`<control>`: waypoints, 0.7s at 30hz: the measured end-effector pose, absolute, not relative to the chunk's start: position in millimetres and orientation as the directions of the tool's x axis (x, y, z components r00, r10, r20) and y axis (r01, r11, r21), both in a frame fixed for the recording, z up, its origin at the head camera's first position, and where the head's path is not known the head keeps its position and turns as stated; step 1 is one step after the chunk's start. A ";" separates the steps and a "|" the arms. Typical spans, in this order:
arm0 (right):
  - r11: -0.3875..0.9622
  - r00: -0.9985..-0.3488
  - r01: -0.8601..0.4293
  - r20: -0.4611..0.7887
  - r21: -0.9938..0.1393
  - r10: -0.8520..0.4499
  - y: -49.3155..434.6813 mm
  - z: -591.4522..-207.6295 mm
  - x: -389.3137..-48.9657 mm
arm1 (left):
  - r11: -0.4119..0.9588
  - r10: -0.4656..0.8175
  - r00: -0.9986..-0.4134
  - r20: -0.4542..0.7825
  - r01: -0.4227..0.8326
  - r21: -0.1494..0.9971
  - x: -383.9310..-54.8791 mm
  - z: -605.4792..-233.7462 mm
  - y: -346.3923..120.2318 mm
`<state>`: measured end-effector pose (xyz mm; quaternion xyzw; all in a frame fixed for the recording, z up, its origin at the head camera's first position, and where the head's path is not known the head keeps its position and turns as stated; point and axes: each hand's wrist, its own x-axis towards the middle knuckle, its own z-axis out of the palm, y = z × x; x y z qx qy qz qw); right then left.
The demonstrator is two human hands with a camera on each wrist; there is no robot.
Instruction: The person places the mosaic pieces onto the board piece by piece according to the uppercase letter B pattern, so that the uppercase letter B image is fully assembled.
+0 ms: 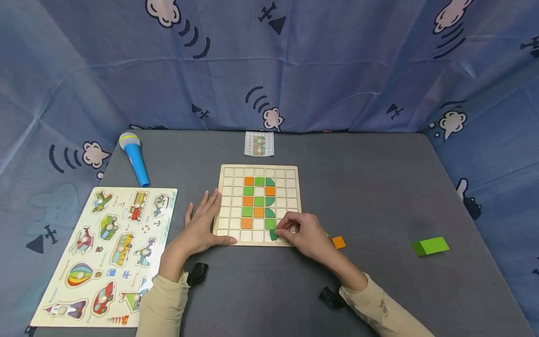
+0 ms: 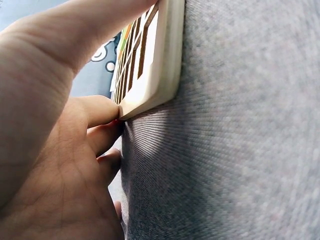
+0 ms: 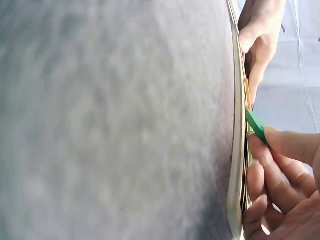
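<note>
A square wooden grid board (image 1: 227, 224) lies on the grey table. Orange and green square tiles, with dark green rounded tiles, fill cells in its middle columns. My left hand (image 1: 197, 234) rests against the board's left side, fingers spread and fairly straight, thumb along the near edge. In the left wrist view, fingertips (image 2: 107, 110) touch the board's corner. Between thumb and fingers, my right hand (image 1: 309, 236) pinches a small dark green tile (image 1: 273, 235) at the near row. From the right wrist view, that green tile (image 3: 256, 127) is tilted against the board's surface.
A small printed pattern card (image 1: 259, 143) lies behind the board. To the left are a blue toy microphone (image 1: 136, 161) and a vehicle peg puzzle (image 1: 139, 262). An orange tile (image 1: 338, 242) lies beside my right wrist; a green block (image 1: 433, 245) is farther right.
</note>
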<state>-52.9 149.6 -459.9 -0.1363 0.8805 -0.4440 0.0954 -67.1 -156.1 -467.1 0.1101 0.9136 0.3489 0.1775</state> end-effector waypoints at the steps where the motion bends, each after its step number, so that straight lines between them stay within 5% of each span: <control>1: 0.572 -0.946 -0.142 -0.059 -0.808 -0.319 148.0 -459.5 -52.8 | 0.733 0.325 -0.913 -0.246 0.078 0.676 -67.1 -466.9 -156.0; 21: 0.671 -0.959 -0.110 -0.099 -0.733 -0.266 129.4 -458.5 -55.7 | 0.737 0.328 -0.910 -0.253 0.079 0.671 -67.1 -465.9 -155.7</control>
